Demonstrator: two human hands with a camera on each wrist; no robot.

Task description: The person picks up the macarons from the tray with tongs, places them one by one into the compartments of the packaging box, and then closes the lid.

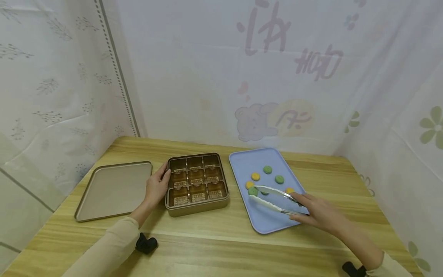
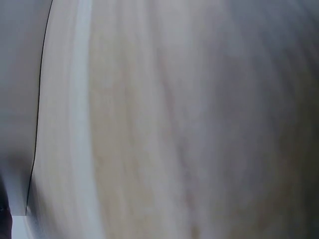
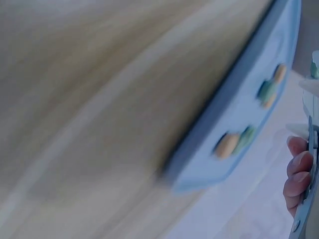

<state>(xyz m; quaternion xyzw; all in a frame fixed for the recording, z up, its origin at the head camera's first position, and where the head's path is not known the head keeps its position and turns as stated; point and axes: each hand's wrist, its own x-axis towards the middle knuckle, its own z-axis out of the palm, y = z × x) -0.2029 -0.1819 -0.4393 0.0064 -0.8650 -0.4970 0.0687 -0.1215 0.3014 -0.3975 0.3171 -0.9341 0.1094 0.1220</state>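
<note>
My right hand [image 1: 320,213] grips a pair of metal tongs [image 1: 287,195] with whitish tips, low over the blue tray [image 1: 266,223]. Between the tips sits a round green cookie [image 1: 253,191]; the right wrist view shows green [image 3: 315,69] between them too. I cannot tell whether the tips pinch it. Around it on the tray lie other green cookies [image 1: 267,169] and yellow cookies [image 1: 255,176]. My left hand [image 1: 157,186] rests against the left side of a square bronze-coloured tin [image 1: 197,209]. Inside is a brown divided insert [image 1: 196,177], its compartments holding nothing.
A flat, square gold-toned lid [image 1: 115,190] lies left of the tin on the wooden table [image 1: 214,250]. Patterned cloth [image 1: 194,77] hangs behind and at both sides. In the left wrist view, mostly blurred wood grain [image 2: 149,124] shows.
</note>
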